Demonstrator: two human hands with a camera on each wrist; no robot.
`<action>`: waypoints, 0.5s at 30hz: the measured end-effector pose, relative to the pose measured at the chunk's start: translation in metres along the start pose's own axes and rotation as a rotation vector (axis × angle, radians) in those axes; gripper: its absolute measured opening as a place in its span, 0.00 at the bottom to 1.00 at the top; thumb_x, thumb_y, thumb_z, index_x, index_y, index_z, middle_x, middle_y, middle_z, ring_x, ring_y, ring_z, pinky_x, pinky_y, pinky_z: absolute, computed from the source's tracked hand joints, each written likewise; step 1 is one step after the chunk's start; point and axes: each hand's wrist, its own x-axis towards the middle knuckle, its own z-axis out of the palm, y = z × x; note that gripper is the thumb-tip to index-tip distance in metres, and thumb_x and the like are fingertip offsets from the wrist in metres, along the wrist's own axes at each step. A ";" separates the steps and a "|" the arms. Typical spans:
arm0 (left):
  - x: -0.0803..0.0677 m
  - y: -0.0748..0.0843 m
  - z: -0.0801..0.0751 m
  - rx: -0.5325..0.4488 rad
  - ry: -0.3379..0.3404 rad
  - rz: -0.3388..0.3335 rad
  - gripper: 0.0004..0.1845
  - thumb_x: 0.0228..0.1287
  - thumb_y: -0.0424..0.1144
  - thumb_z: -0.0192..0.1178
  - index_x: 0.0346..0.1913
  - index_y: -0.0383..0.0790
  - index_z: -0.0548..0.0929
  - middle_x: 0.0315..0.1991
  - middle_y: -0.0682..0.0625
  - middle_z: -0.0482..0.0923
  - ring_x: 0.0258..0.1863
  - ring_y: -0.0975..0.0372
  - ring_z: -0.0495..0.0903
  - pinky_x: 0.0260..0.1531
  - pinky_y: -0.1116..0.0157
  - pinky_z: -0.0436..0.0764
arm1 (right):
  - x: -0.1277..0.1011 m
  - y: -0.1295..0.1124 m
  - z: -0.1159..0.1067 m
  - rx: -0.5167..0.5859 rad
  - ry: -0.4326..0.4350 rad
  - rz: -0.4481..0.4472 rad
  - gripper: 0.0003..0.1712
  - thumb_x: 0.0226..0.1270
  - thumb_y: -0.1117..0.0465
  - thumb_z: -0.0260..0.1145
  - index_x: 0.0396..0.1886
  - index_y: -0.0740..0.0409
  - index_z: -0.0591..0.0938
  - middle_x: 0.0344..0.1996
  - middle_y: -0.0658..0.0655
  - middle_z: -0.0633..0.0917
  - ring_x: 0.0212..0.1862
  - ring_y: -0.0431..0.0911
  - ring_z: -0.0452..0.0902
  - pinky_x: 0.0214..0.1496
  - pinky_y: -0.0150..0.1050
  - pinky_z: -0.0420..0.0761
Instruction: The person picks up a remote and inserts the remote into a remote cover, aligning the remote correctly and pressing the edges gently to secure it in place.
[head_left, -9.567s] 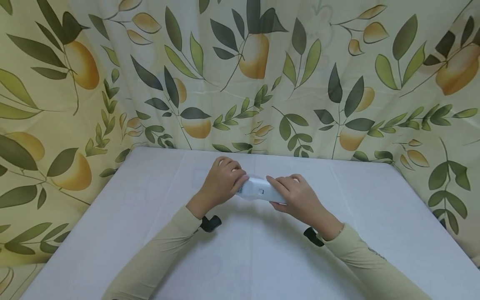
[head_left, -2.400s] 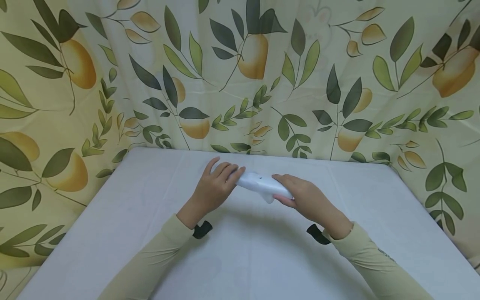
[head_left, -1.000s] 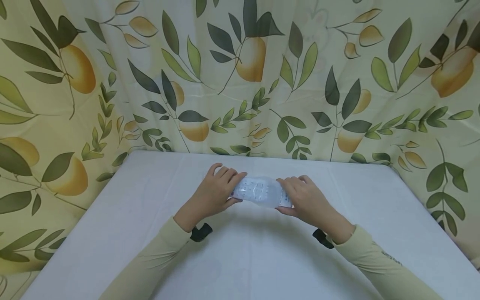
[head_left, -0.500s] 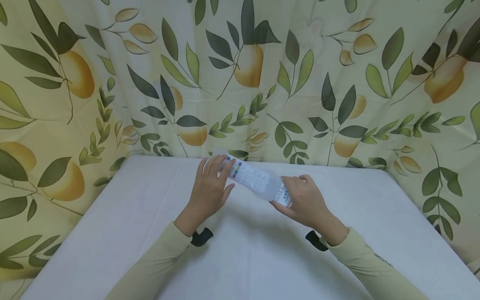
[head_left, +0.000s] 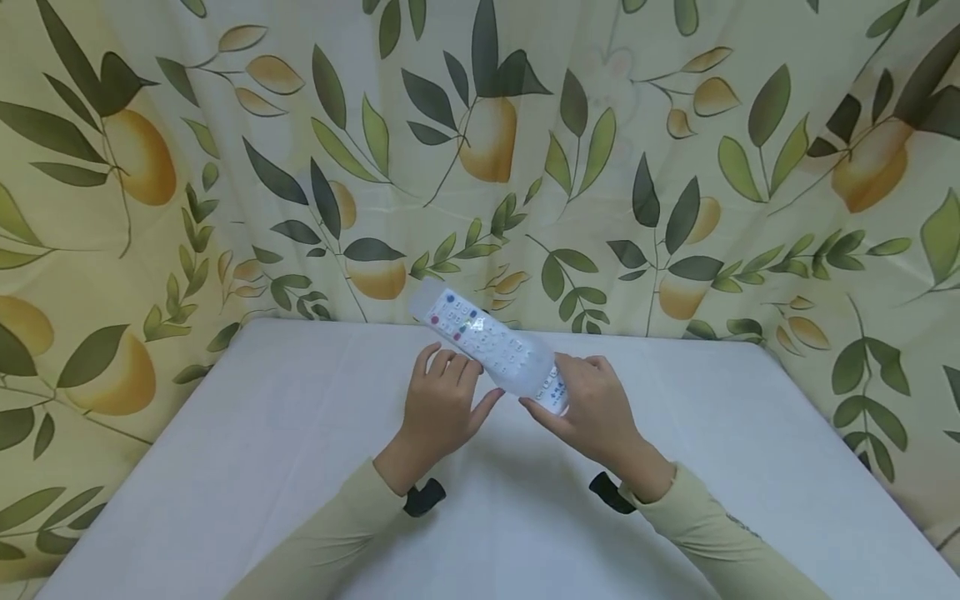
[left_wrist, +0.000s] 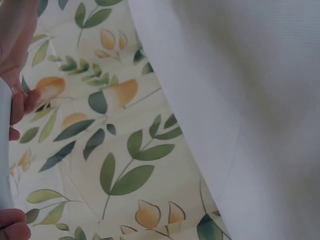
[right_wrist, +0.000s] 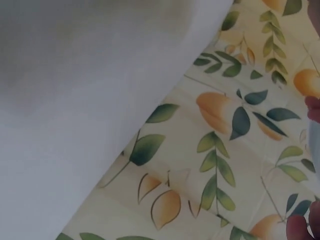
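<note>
Remote control [head_left: 487, 337], in the head view, hangs over the white counter [head_left: 225, 500] on a slant, far end toward 10 o'clock, near end toward 4 o'clock. The right hand [head_left: 596, 408], at 4 o'clock, has its grip closed round the bare near end; that hold is probably best kept steady while the left hand [head_left: 442, 396], at 7 o'clock, works the translucent sleeve [head_left: 426, 298] evenly and in line, without stretching one side. The left fingers bend at the lower edge, thumb apart; whether that grip pinches anything, I cannot tell. White and slim, the remote carries rows of small buttons [head_left: 510, 350], blue and red among them toward 10 o'clock, where the sleeve overhangs its end.

The left wrist view catches only a pale edge at 9 o'clock; the right wrist view, a sliver at 3 o'clock between fingertips.
</note>
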 end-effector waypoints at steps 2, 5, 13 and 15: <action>0.002 0.000 -0.001 0.017 0.024 -0.003 0.22 0.48 0.55 0.69 0.36 0.38 0.84 0.31 0.48 0.84 0.35 0.57 0.79 0.52 0.55 0.75 | 0.000 -0.002 0.001 -0.001 -0.012 -0.008 0.35 0.43 0.48 0.74 0.46 0.68 0.77 0.34 0.62 0.86 0.30 0.49 0.81 0.37 0.44 0.77; 0.005 -0.001 -0.002 0.042 0.045 -0.002 0.20 0.48 0.52 0.70 0.34 0.38 0.84 0.29 0.48 0.84 0.34 0.57 0.79 0.51 0.55 0.75 | 0.000 -0.003 0.001 -0.008 -0.037 -0.022 0.36 0.44 0.48 0.73 0.47 0.69 0.76 0.35 0.62 0.86 0.30 0.49 0.80 0.38 0.44 0.78; 0.004 -0.003 0.002 0.055 0.095 0.092 0.10 0.51 0.43 0.69 0.32 0.39 0.84 0.26 0.49 0.83 0.30 0.59 0.80 0.48 0.57 0.77 | 0.000 -0.006 0.004 0.002 -0.058 0.018 0.35 0.47 0.48 0.70 0.49 0.68 0.75 0.38 0.62 0.85 0.31 0.49 0.80 0.38 0.44 0.77; 0.004 -0.004 0.003 0.048 0.104 0.116 0.08 0.52 0.40 0.69 0.31 0.39 0.84 0.26 0.49 0.84 0.30 0.59 0.79 0.46 0.58 0.77 | 0.000 -0.008 0.004 0.005 -0.059 0.046 0.35 0.48 0.47 0.70 0.50 0.68 0.75 0.38 0.62 0.85 0.31 0.48 0.80 0.37 0.43 0.76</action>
